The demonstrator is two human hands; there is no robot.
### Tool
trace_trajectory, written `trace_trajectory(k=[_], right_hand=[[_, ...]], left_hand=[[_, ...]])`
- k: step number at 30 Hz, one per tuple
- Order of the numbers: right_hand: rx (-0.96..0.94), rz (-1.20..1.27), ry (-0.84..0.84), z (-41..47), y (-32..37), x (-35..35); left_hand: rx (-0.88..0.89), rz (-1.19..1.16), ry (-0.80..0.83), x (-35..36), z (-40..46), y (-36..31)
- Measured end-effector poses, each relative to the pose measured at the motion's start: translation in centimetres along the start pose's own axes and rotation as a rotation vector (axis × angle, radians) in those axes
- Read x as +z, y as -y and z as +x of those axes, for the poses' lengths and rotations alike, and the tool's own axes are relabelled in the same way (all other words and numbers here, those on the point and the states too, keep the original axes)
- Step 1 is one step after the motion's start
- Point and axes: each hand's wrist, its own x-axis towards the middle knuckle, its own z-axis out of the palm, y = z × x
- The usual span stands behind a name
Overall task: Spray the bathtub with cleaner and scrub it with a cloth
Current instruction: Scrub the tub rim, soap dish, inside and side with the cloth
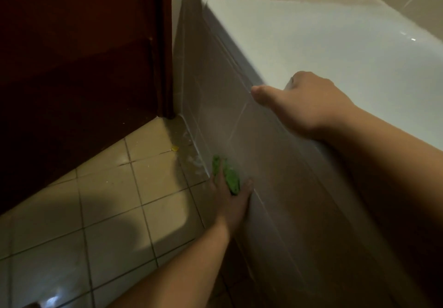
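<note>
Tiled bathroom floor (115, 202) beside a white bathtub (335, 51); left hand (230, 202) presses a green cloth (229, 176) against the tub's tiled side panel (275, 164); right hand (304, 106) curls over the rim, holding nothing else.

arms: two, bare to past the forearm | sleeves: none visible | hands: left hand (231, 203), right hand (304, 102), ungloved

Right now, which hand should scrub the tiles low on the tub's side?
The left hand, probably: it holds the green cloth against the tiled tub panel near the floor. The right hand grips the tub rim, holding no cloth.
</note>
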Motion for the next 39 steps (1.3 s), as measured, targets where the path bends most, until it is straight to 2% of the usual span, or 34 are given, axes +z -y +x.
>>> trace_trajectory(k=[3, 5, 8, 13, 17, 20, 26, 28, 32, 34, 39], right_hand=[[-0.023, 0.014, -0.002, 0.5, -0.2, 0.1], [-0.034, 0.036, -0.002, 0.7, -0.3, 0.1], [-0.042, 0.072, 0.01, 0.8, -0.2, 0.0], [-0.031, 0.099, 0.01, 0.4, -0.2, -0.2], [0.0, 0.073, 0.016, -0.1, -0.2, -0.3], [0.017, 0.055, 0.031, -0.8, -0.6, -0.3], [0.032, 0.025, 0.024, -3.0, -2.1, 0.0], [0.028, 0.019, 0.023, -4.0, -2.8, 0.2], [0.028, 0.015, 0.028, -5.1, -3.4, 0.2], [0.015, 0.02, 0.028, -5.0, -3.1, 0.2], [-0.021, 0.014, 0.016, -3.7, -3.0, 0.6]], left_hand=[[-0.285, 0.04, 0.065, -0.5, 2.5, 6.0], [-0.432, -0.038, 0.097, -0.3, 3.7, 9.7], [-0.465, -0.148, 0.053, 0.2, 4.1, 11.0], [-0.335, -0.227, 0.003, 0.5, 2.4, 4.7], [-0.009, -0.113, -0.04, 0.5, -0.4, -3.8], [0.169, -0.065, -0.012, 0.5, -2.6, -8.5], [0.453, 0.045, 0.002, 1.5, -8.7, -11.5], [0.443, 0.08, 0.025, 1.7, -10.7, -10.5], [0.296, 0.118, 0.038, 2.5, -12.5, -7.1], [0.206, 0.117, 0.032, 2.8, -11.9, -6.0], [0.107, 0.136, -0.022, 2.2, -8.3, -2.1]])
